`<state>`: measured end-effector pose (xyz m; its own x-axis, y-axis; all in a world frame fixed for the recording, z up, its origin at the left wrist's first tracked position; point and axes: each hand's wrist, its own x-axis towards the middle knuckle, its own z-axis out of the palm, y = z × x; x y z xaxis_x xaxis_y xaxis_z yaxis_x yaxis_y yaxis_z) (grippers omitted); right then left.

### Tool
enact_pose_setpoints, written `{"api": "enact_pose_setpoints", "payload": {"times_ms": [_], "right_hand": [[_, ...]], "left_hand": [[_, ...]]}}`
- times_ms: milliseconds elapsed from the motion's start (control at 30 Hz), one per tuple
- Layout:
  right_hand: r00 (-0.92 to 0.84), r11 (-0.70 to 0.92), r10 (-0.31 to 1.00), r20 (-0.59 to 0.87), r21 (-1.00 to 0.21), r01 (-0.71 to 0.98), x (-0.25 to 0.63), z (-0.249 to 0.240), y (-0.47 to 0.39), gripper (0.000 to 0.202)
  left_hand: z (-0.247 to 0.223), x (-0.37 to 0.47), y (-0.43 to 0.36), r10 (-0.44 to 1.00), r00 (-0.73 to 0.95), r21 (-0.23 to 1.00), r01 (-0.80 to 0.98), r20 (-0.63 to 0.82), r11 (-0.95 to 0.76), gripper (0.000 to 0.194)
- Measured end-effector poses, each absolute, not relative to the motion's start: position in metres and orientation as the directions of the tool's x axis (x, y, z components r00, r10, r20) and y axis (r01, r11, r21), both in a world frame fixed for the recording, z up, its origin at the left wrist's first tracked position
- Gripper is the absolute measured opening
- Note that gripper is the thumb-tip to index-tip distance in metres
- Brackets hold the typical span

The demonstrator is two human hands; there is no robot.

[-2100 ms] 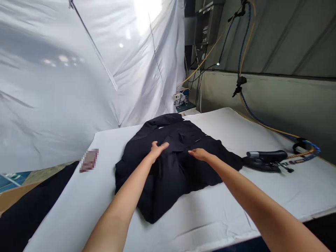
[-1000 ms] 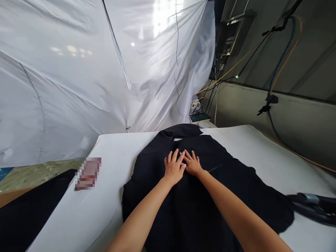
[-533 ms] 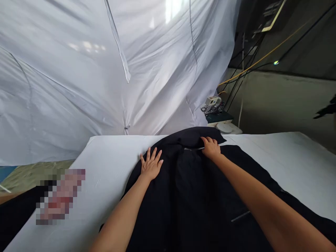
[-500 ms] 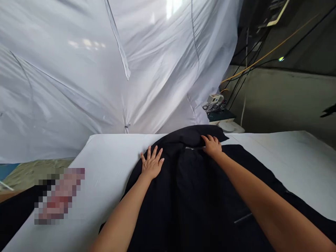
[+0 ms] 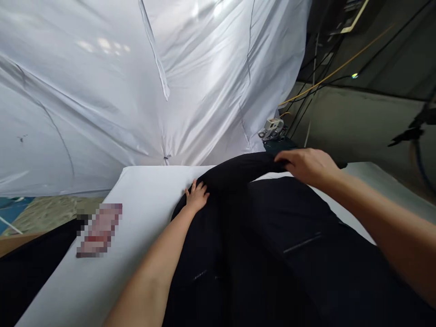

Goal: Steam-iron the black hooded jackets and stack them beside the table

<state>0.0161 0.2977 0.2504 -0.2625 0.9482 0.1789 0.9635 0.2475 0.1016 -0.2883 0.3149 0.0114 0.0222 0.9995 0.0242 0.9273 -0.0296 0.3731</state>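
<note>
Right grip (image 5: 310, 165) has moved rightward, pinching far end of dark garment (image 5: 265, 263); left grip (image 5: 197, 197) splayed atop

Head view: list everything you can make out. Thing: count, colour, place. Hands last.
garment: 1, near-black, spread on table
table: 1, white, under garment
pixelated item: 1, pinkish red, table's left side
cloth: 1, black, lower left
curtain: 1, white, behind table
small machine: 1, pale, beyond table
cables: several, yellow and black, upper right
wall: 1, grey-green, right background
wall box: 1, dark, top right
left hand: 1, bare, on garment's left side
right hand: 1, bare, pinching garment's far edge
</note>
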Motion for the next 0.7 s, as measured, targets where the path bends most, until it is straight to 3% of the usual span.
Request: {"api": "enact_pose_setpoints", "payload": {"times_ms": [67, 133, 200, 300, 367, 433, 567, 633, 700], "right_hand": [[-0.35, 0.347, 0.933, -0.08, -0.052, 0.936, 0.026, 0.264, 0.236, 0.027], [-0.391, 0.311, 0.884, -0.256, -0.301, 0.901, 0.04, 0.251, 0.186, 0.035], [-0.273, 0.161, 0.938, -0.215, -0.426, 0.89, 0.054, 0.217, 0.154, 0.045], [0.015, -0.008, 1.0, 0.021, -0.324, 0.946, 0.069, 0.149, 0.132, 0.052], [0.092, -0.102, 0.995, -0.042, -0.381, 0.919, 0.074, 0.111, 0.128, 0.047], [0.192, -0.241, 0.97, -0.151, -0.467, 0.851, 0.076, 0.088, 0.129, 0.047], [0.6, -0.481, 0.8, 0.018, -0.578, 0.659, 0.075, 0.077, 0.146, 0.07], [0.662, -0.486, 0.749, -0.034, -0.707, 0.514, 0.07, 0.08, 0.159, 0.077], [0.614, -0.466, 0.776, -0.146, -0.788, 0.403, 0.063, 0.091, 0.171, 0.068]], "left_hand": [[0.031, -0.287, 0.308, 0.987, -0.13, 0.428, 0.901, 0.096, 0.077, 0.041], [0.05, -0.281, 0.297, 0.952, -0.221, 0.447, 0.888, 0.213, 0.106, 0.053], [0.063, -0.271, 0.282, 0.959, -0.093, 0.403, 0.915, 0.267, -0.024, 0.055], [0.071, -0.251, 0.256, 0.962, 0.274, 0.347, 0.903, -0.005, -0.255, 0.02], [0.071, -0.24, 0.241, 0.901, 0.375, 0.351, 0.892, -0.219, -0.286, 0.008], [0.07, -0.233, 0.229, 0.882, 0.373, 0.347, 0.899, -0.287, -0.267, 0.007], [0.075, -0.229, 0.216, 0.942, 0.288, 0.321, 0.92, -0.171, -0.223, 0.027], [0.077, -0.227, 0.211, 0.97, 0.234, 0.317, 0.927, -0.07, -0.201, 0.044], [0.077, -0.226, 0.208, 0.979, 0.196, 0.333, 0.921, 0.052, -0.202, 0.061]]}}
